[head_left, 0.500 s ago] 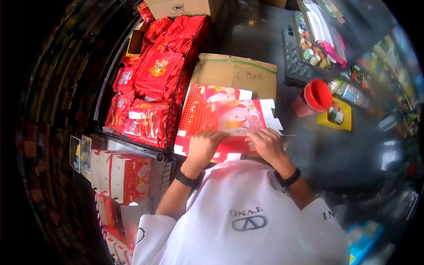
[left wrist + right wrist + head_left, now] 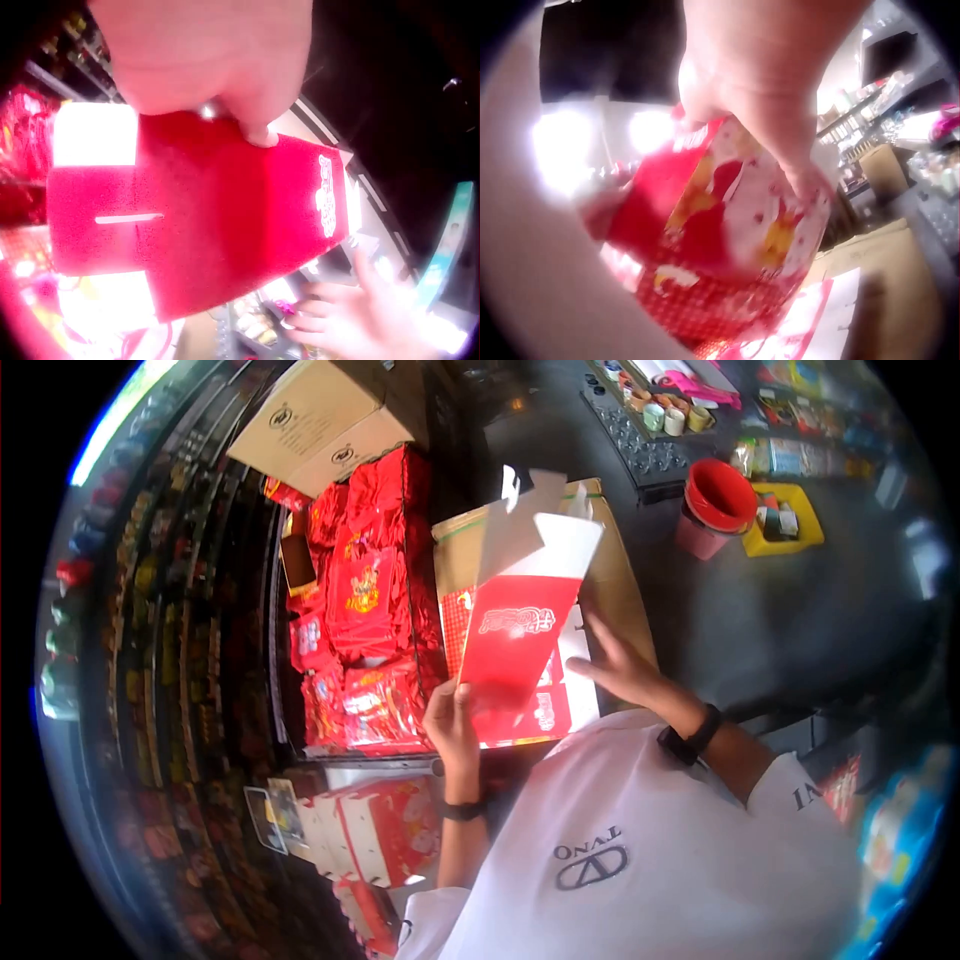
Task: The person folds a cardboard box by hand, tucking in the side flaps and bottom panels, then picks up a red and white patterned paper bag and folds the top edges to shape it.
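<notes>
A red gift carton (image 2: 515,630) with white cut flaps stands raised and tilted in front of the person. My left hand (image 2: 452,725) grips its lower left edge, thumb on the red face. At the carton's right side, my right hand (image 2: 630,665) has its fingers spread; the left wrist view shows this right hand (image 2: 360,315) apart from the red panel (image 2: 240,217). The carton's patterned side (image 2: 742,217) faces the right wrist view, checked red below with pink and yellow print. Beneath it, more flat printed carton sheets (image 2: 575,695) lie on a brown cardboard box (image 2: 625,590).
To the left is a rack of red packets (image 2: 365,580), with a large cardboard box (image 2: 310,430) at its far end. Several folded gift boxes (image 2: 385,830) stand below it. Red buckets (image 2: 720,500) and a yellow basket (image 2: 800,535) sit on the floor at right.
The carton has gone from lying flat under both hands to raised, its red side showing. The left hand holds its edge; the right hand has moved off to the right. The head view has turned.
</notes>
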